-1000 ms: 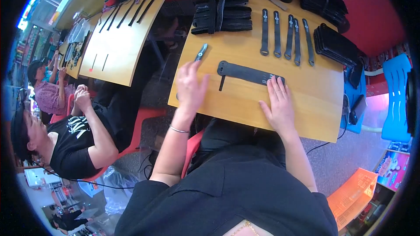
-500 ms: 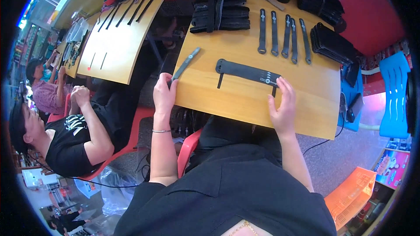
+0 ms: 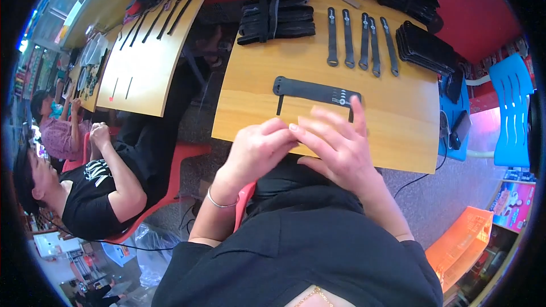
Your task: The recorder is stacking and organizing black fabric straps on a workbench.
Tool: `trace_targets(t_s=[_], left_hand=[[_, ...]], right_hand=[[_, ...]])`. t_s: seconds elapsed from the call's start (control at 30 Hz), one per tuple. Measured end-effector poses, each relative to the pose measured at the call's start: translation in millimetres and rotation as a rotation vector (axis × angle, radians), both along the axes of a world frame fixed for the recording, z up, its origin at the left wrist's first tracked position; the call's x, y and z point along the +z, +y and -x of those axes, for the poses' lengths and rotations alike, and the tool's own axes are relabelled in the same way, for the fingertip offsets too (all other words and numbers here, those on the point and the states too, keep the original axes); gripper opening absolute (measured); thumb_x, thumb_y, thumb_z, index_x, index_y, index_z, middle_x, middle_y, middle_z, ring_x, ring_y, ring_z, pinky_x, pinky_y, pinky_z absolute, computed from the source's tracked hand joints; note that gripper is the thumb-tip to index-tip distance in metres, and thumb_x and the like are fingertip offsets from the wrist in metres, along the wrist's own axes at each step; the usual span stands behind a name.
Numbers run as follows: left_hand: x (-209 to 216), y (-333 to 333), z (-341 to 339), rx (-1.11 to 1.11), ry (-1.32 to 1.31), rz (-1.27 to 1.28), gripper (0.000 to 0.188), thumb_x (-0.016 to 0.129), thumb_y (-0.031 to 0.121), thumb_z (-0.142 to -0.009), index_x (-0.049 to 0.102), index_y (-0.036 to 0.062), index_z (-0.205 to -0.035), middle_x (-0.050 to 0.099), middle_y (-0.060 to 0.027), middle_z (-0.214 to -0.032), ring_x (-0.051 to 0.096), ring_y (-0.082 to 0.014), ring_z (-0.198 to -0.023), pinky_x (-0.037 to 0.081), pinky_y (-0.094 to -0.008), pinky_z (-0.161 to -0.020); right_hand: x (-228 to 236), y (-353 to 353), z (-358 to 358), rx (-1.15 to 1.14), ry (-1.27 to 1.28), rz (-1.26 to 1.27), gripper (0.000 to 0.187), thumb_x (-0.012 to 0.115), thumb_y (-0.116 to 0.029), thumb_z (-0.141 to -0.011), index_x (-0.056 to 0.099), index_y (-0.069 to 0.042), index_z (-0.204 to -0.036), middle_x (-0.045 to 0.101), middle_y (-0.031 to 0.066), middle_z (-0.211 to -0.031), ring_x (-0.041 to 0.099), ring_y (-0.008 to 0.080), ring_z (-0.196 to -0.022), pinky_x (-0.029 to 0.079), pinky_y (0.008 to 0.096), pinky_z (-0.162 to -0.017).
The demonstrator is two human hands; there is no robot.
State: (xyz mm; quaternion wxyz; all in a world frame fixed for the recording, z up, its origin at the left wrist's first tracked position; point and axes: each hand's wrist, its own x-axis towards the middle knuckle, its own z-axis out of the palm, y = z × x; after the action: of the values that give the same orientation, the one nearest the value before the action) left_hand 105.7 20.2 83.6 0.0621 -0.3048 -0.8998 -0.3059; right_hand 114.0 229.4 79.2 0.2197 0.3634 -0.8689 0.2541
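Just over the near edge of the wooden table, my two hands meet. My left hand (image 3: 257, 149) is closed, its fingers pinched together; whatever is between them is hidden. My right hand (image 3: 344, 150) has its fingers stretched apart, slightly blurred, with one fingertip touching the left fingers and the thumb lower down. Beyond them a wide dark grey strap (image 3: 310, 90) lies flat, rounded at its left end and printed white at its right. A short black strip (image 3: 280, 106) shows below its left end.
Several narrow grey straps (image 3: 348, 40) lie in a row farther back. A stack of black bundles (image 3: 277, 21) is at the back left, black folded pieces (image 3: 426, 50) at the right. Another person (image 3: 94, 187) sits left beside a second table (image 3: 145, 74). An orange crate (image 3: 460, 247) stands lower right.
My left hand has come right from the table's left edge, and the narrow grey strap it held no longer shows. My right hand has left the wide strap and moved toward the left hand.
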Motion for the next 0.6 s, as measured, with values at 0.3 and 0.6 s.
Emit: trace_targets(t_s=[0.3,0.6], left_hand=[[-13,1,12,-0.059,-0.178,-0.105,0.013,0.07,0.003,-0.077,0.07,0.0041,-0.09,0.061,-0.0089,-0.077,0.064,-0.0261,-0.072,0.051,-0.0334,-0.063],[-43,-14,34,0.016,-0.411,-0.203,0.014,0.069,-0.004,-0.079,0.068,-0.0001,-0.091,0.063,-0.0089,-0.085,0.064,-0.0192,-0.077,0.053,-0.028,-0.063]], right_hand=[[-19,39,-2,0.019,-0.556,0.143,0.02,0.072,-0.022,-0.078,0.064,-0.008,-0.091,0.065,0.0105,-0.082,0.063,0.0289,-0.072,0.05,0.0378,-0.063],[-35,68,8,-0.077,-0.767,0.233,0.014,0.061,-0.004,-0.083,0.066,-0.004,-0.096,0.065,0.0126,-0.088,0.064,0.0295,-0.079,0.052,0.0357,-0.07]])
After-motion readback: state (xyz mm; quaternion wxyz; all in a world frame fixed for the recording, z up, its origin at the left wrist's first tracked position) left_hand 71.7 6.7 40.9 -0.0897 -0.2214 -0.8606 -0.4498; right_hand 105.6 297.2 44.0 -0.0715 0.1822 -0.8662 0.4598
